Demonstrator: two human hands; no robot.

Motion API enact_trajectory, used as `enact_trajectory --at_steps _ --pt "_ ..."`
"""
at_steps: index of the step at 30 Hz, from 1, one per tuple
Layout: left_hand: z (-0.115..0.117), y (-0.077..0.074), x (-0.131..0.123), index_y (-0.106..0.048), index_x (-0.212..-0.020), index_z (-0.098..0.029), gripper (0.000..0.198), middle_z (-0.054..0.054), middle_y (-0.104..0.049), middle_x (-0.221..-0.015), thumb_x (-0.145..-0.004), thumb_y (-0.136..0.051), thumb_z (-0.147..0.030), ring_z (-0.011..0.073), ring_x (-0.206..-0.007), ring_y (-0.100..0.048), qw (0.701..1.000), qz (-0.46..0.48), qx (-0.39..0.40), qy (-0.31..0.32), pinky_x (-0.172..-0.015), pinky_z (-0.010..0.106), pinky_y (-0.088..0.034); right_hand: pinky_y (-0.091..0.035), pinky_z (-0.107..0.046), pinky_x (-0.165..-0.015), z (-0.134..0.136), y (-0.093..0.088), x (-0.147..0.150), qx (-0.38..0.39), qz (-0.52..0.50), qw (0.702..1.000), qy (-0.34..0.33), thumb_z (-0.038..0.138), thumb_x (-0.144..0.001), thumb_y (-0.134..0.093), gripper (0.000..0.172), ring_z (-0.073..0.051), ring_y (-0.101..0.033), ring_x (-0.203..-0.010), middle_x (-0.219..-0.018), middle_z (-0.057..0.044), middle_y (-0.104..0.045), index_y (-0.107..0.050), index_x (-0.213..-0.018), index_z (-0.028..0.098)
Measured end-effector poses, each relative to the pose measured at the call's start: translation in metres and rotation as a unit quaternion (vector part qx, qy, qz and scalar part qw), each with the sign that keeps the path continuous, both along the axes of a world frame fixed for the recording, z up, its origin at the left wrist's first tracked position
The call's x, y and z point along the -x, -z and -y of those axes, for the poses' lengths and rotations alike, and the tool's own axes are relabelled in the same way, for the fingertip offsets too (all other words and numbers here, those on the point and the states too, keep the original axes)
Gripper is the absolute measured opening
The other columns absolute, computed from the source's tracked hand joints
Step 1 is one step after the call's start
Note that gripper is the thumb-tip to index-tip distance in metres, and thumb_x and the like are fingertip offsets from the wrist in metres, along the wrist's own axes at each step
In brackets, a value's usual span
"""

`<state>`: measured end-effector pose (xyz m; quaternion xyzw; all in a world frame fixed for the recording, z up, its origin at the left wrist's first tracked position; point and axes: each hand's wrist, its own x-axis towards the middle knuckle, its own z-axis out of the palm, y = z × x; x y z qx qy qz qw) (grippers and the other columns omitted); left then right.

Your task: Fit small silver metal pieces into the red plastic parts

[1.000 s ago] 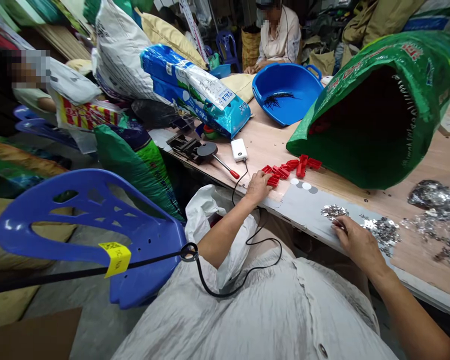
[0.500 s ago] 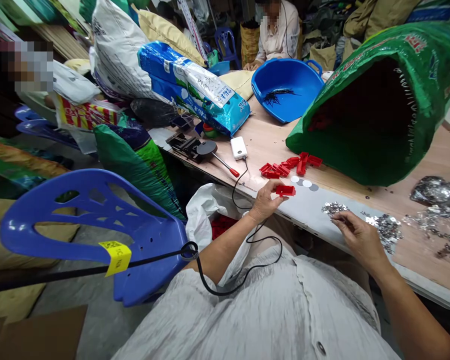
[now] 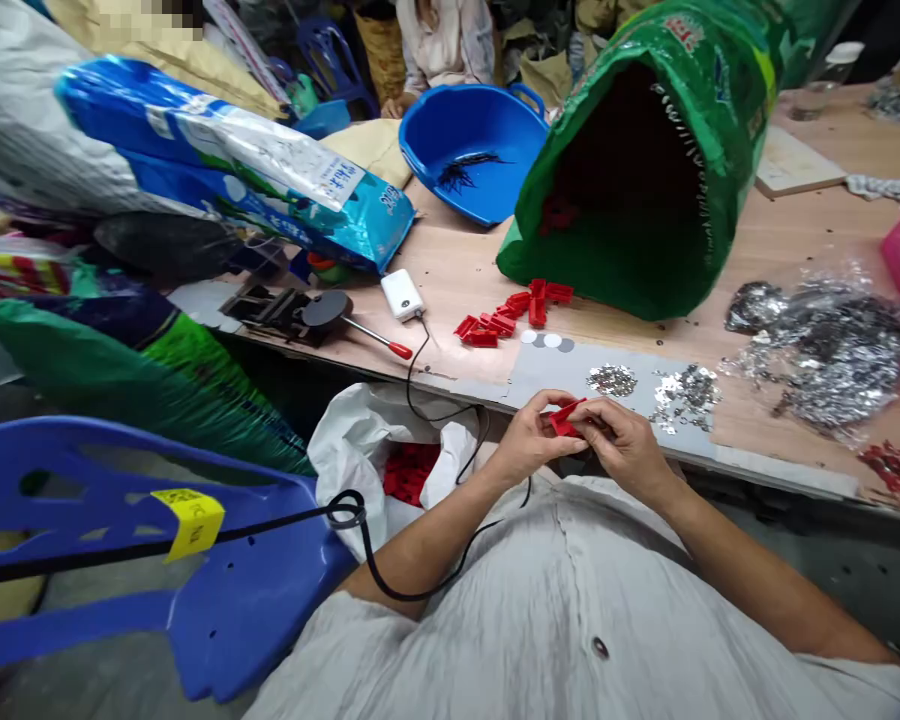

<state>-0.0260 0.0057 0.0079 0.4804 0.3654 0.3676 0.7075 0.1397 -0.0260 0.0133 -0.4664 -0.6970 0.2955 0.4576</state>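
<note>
My left hand and my right hand meet in front of my chest, just below the table's front edge. Both pinch one small red plastic piece between the fingertips. On the wooden table above lies a loose group of the same red pieces, with small silver discs beside them. Piles of shiny silver metal bits lie on a grey strip right of my hands.
A big green sack lies open on its side on the table. A blue basin, a white power bank with a black cable, a red-tipped tool and a blue bag sit left. A white bag of red pieces hangs below; a blue chair stands left. Another person sits at the far end.
My left hand picked a red piece from the group and carried it down toward my chest. My right hand left the silver bits and joined it on the piece. The view shifted right.
</note>
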Motion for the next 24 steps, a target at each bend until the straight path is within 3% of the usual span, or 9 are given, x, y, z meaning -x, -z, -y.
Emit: enact_trajectory --at_steps 2,5,8,11,13,17,24 --pt "0.0 -0.001 0.003 -0.057 -0.102 -0.019 0.053 0.002 -0.065 -0.096 -0.06 -0.087 -0.031 0.0146 -0.083 -0.065 0.992 0.069 0.105 0.023 -0.08 0.032 -0.054 -0.052 -0.03 -0.074 0.003 0.004 -0.003 0.015 -0.013 1.0 -0.005 0.022 -0.094 -0.053 0.01 -0.017 -0.064 -0.083 -0.091 -0.004 -0.068 -0.062 -0.096 0.024" --pt "-0.002 -0.002 0.01 -0.058 -0.091 -0.016 0.039 0.002 -0.064 -0.086 -0.074 -0.076 -0.046 0.0141 -0.074 -0.065 0.976 0.091 0.195 0.042 -0.071 0.033 -0.057 -0.051 -0.029 -0.072 0.007 0.007 -0.005 0.026 -0.022 0.999 -0.043 0.021 -0.094 -0.054 0.009 -0.015 -0.064 -0.079 -0.088 -0.003 -0.067 -0.063 -0.095 0.024" --pt "-0.004 -0.001 0.013 -0.058 -0.086 -0.016 0.034 0.0 -0.063 -0.079 -0.071 -0.08 -0.036 0.0124 -0.068 -0.064 0.963 0.09 0.246 0.069 -0.068 0.032 -0.056 -0.051 -0.028 -0.074 0.009 0.008 -0.005 0.006 -0.019 0.996 -0.087 0.02 -0.094 -0.053 0.012 -0.014 -0.064 -0.08 -0.089 -0.003 -0.069 -0.064 -0.097 0.023" --pt "-0.005 0.001 0.013 -0.063 -0.107 -0.019 0.047 0.001 -0.067 -0.089 -0.065 -0.085 -0.024 0.0127 -0.074 -0.066 0.949 0.104 0.28 0.096 -0.074 0.029 -0.054 -0.052 -0.028 -0.074 0.01 0.009 -0.008 -0.013 -0.01 0.996 -0.088 0.02 -0.094 -0.053 0.013 -0.014 -0.065 -0.081 -0.09 -0.003 -0.07 -0.065 -0.099 0.023" --pt "-0.005 0.002 0.012 -0.063 -0.116 -0.02 0.057 0.004 -0.069 -0.098 -0.063 -0.085 -0.02 0.013 -0.081 -0.066 0.946 0.112 0.286 0.101 -0.078 0.027 -0.051 -0.052 -0.028 -0.072 0.011 0.009 -0.012 -0.007 -0.005 0.999 -0.052 0.023 -0.093 -0.055 0.012 -0.015 -0.066 -0.079 -0.089 -0.003 -0.071 -0.065 -0.099 0.023" --pt "-0.007 0.003 0.005 -0.067 -0.107 -0.017 0.048 0.005 -0.07 -0.097 -0.063 -0.085 -0.019 0.0135 -0.085 -0.067 0.955 0.13 0.259 0.058 -0.085 0.027 -0.049 -0.052 -0.028 -0.069 0.013 0.008 -0.024 0.023 0.003 0.999 0.022 0.029 -0.091 -0.06 0.008 -0.016 -0.066 -0.074 -0.086 -0.003 -0.072 -0.065 -0.094 0.023" --pt "-0.008 -0.005 -0.008 -0.066 -0.104 -0.018 0.046 0.005 -0.07 -0.098 -0.062 -0.085 -0.019 0.0161 -0.089 -0.067 0.974 0.133 0.185 -0.017 -0.086 0.032 -0.05 -0.053 -0.033 -0.072 0.013 0.006 -0.031 -0.017 0.042 0.999 0.009 0.025 -0.093 -0.056 0.008 -0.018 -0.065 -0.08 -0.086 -0.005 -0.069 -0.064 -0.091 0.024"
